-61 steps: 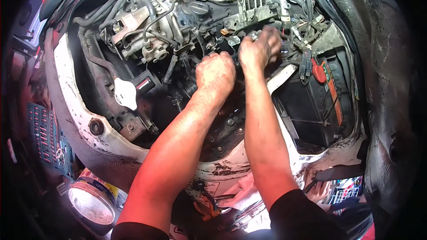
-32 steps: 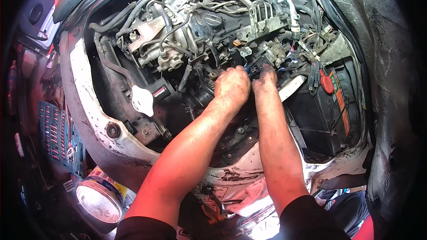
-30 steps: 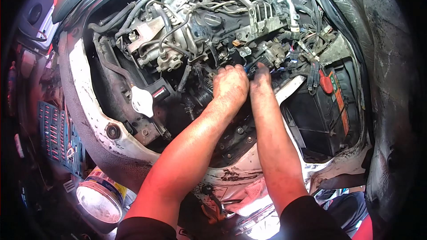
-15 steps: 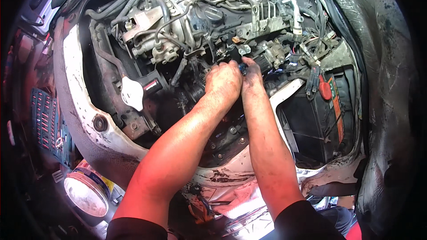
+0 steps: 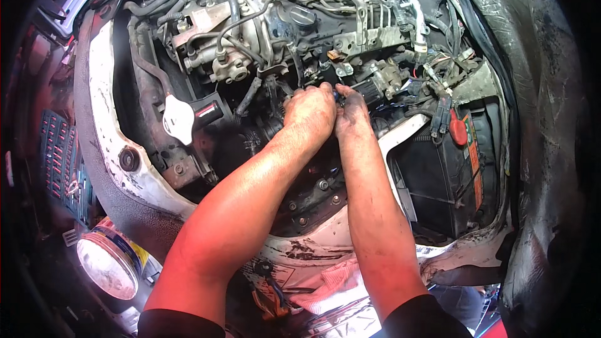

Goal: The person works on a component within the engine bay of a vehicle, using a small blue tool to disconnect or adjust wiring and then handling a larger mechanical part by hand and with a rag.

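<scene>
My left hand (image 5: 308,107) is closed, knuckles up, down in the engine bay below a metal pump assembly (image 5: 223,62); what its fingers grip is hidden. My right hand (image 5: 350,112) is right beside it, fingers curled at a small blue and black piece, mostly covered, that I cannot make out. Just up and right of them are a black housing and a metal valve body (image 5: 385,82). A small orange connector (image 5: 333,54) shows above the hands among hoses and wiring.
A black battery (image 5: 426,181) with a red terminal cover (image 5: 457,128) is on the right, a white reservoir (image 5: 178,119) left. The pale body rim (image 5: 128,181) curves round the bay. Outside lie a socket set (image 5: 57,163), a bucket (image 5: 106,264) and a pink cloth (image 5: 332,285).
My right hand has come down and left from the valve body to sit against my left hand. Both now work close together, with only slight finger movement lately. The view has shifted a little.
</scene>
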Action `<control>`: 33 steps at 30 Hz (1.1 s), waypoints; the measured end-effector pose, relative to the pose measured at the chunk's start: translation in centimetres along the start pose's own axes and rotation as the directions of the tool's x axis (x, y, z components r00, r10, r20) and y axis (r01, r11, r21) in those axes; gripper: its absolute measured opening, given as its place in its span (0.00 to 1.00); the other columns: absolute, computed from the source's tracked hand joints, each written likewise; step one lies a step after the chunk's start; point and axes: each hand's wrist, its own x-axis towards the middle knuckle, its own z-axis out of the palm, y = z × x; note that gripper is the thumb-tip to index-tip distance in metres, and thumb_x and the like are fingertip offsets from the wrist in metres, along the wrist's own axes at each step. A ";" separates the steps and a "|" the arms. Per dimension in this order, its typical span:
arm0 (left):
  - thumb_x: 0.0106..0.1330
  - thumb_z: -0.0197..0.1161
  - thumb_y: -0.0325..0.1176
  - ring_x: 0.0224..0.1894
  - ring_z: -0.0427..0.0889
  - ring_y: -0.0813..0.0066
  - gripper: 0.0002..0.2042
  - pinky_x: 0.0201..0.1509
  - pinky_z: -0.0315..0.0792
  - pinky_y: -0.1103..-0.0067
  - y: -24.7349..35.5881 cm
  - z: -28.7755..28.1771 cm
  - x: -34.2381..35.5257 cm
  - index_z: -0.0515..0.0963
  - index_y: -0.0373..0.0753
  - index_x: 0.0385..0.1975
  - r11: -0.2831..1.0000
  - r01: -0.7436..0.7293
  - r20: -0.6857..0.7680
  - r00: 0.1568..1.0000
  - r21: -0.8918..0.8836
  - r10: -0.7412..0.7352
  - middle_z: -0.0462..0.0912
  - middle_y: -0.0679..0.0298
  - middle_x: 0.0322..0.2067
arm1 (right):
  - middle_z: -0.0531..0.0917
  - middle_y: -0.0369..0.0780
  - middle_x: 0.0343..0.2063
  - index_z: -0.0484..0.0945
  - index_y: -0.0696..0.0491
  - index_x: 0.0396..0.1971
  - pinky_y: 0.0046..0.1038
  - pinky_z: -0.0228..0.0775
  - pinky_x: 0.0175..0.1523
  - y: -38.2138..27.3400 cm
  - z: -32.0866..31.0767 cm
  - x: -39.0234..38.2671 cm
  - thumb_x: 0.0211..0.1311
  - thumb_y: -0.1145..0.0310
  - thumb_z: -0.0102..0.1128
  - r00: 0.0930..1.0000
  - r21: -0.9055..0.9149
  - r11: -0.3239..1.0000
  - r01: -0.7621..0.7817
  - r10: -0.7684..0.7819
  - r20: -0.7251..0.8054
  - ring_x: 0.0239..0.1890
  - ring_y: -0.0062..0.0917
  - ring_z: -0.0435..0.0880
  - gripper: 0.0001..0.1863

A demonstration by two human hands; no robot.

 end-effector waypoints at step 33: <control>0.52 0.63 0.29 0.46 0.80 0.55 0.17 0.49 0.74 0.65 -1.2 -0.5 0.3 0.76 0.33 0.43 0.990 -0.125 -0.007 0.992 -0.064 0.125 0.81 0.47 0.37 | 0.66 0.50 0.57 0.60 0.58 0.57 0.37 0.60 0.62 1.0 -0.1 -0.3 0.65 0.65 0.51 0.965 0.127 0.974 -0.186 0.157 0.209 0.57 0.35 0.69 0.24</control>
